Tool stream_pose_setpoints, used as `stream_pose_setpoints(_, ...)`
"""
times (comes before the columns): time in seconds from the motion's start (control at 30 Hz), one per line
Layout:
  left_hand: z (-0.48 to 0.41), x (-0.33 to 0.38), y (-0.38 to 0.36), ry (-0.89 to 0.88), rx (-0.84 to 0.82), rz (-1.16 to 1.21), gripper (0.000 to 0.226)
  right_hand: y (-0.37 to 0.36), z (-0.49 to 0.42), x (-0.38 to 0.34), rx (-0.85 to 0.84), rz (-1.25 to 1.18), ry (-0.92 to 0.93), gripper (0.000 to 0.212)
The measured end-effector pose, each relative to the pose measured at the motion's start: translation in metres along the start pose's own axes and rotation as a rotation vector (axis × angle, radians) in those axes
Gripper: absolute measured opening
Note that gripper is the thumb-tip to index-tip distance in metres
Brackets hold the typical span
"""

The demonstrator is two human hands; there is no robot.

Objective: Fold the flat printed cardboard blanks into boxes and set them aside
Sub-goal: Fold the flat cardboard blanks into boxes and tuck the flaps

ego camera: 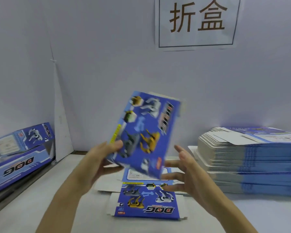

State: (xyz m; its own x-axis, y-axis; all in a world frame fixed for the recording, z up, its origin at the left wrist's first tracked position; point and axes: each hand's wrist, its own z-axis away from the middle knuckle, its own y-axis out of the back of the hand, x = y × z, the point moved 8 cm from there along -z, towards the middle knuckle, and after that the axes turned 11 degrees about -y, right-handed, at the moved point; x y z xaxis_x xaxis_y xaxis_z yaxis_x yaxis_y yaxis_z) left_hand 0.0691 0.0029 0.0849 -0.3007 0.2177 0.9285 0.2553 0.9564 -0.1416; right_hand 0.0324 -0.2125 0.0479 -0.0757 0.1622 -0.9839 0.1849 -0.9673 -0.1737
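now, box (141, 132): tilted in the air between our hands, above a flat blank (146, 204).
left hand (99, 158): we grip its lower corner.
right hand (185, 172): fingers spread wide, just beside it.

Bare forearms, bare left hand (99, 159), bare right hand (191, 176).

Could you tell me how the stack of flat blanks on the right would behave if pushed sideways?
The stack of blanks looks many sheets deep, so probably heavy as a whole. Its layers already sit offset, so a push near the top would likely slide sheets apart rather than shift the pile.
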Motion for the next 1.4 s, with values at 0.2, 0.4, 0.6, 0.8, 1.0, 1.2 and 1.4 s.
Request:
stream_pose_setpoints(0.2,0.012,0.041,0.105,-0.432,0.538,0.47,0.053,0.007,-0.011,0.004,0.116,-0.074,-0.063,0.045)
stream_pose_setpoints(0.4,-0.014,0.003,0.057,-0.185,0.209,-0.419,0.057,0.002,-0.011,0.015,0.133,0.05,-0.12,0.034)
stream_pose_setpoints(0.6,0.01,-0.131,-0.046,0.215,-0.704,-1.168,0.094,0.007,-0.01,0.036,0.192,0.325,-0.166,0.023)
stream_pose_setpoints(0.8,0.011,-0.145,-0.053,0.234,-0.797,-1.258,0.078,0.01,-0.015,0.042,0.214,0.429,-0.176,0.022)
stream_pose_setpoints(1.0,0.008,-0.136,-0.051,0.225,-0.802,-1.223,0.055,0.025,-0.009,0.018,0.339,0.504,-0.014,0.027)
stream_pose_setpoints(1.2,-0.008,-0.009,-0.04,-0.543,-0.168,-1.269,0.024,0.046,0.022,-0.033,0.609,0.364,0.336,0.043)
stream_pose_setpoints(1.4,-0.001,0.07,-0.037,-0.697,0.234,-0.457,0.023,0.042,0.027,-0.047,0.5,0.268,0.358,0.057)
